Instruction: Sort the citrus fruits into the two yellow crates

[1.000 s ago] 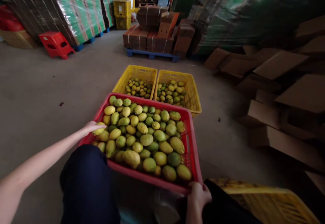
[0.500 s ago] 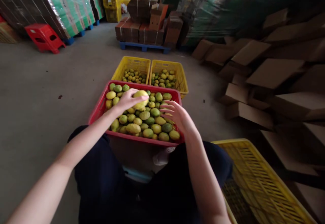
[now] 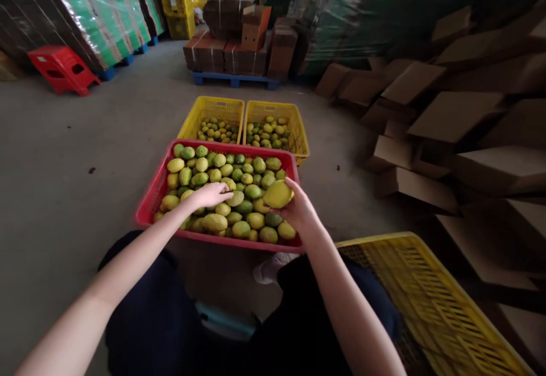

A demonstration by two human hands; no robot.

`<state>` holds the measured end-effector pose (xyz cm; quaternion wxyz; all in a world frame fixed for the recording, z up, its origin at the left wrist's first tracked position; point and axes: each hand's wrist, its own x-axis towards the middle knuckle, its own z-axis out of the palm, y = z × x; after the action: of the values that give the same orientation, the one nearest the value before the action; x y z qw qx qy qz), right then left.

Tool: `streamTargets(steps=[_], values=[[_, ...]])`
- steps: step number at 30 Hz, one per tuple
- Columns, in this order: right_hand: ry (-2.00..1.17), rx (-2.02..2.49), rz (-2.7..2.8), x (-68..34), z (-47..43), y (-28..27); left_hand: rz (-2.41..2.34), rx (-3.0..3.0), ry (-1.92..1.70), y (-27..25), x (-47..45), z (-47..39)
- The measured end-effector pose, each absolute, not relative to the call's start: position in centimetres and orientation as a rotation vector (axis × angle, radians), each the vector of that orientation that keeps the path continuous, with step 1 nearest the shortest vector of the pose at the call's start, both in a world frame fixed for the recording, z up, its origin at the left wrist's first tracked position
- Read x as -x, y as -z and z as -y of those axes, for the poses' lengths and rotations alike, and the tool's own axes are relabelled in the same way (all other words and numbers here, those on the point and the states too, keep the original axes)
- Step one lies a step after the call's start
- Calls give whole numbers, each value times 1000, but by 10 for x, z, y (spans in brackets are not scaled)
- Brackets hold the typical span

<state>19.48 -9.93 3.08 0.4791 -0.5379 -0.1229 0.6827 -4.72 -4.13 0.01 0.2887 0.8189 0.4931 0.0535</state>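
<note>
A red crate (image 3: 143,205) in front of me is full of green and yellow lemons (image 3: 215,222). My right hand (image 3: 301,208) is closed around a large yellow lemon (image 3: 278,194), held above the crate's right side. My left hand (image 3: 211,195) reaches in over the middle of the pile. Its fingers are slightly apart, with the tips at a yellow-green lemon (image 3: 235,198) that still lies among the others.
Two yellow crates (image 3: 275,104) with more lemons stand just beyond the red one. Another yellow crate (image 3: 412,239) is by my right knee. Cardboard boxes (image 3: 456,117) are heaped at right. A red stool (image 3: 63,69) and a blue pallet (image 3: 234,80) of cartons stand farther off.
The large yellow lemon has passed from my left hand to my right hand. My left hand has dropped lower, down to the pile. The view has shifted slightly.
</note>
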Motion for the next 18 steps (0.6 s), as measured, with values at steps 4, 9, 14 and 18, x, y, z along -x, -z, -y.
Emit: streamTargets(steps=[4,9,14,18], values=[[-1682,1164,355,-209,93,-45,-1408,-2275,334,2,63,48],[-1602,1090,278,-214,81,-56,-1312,-2359,530,15,78,55],[-1608,1060,258,-222,74,-37,-1443,-2367,560,32,82,43],[-1659,1065,217,-225,75,-23,-1367,-2459,505,34,67,32]])
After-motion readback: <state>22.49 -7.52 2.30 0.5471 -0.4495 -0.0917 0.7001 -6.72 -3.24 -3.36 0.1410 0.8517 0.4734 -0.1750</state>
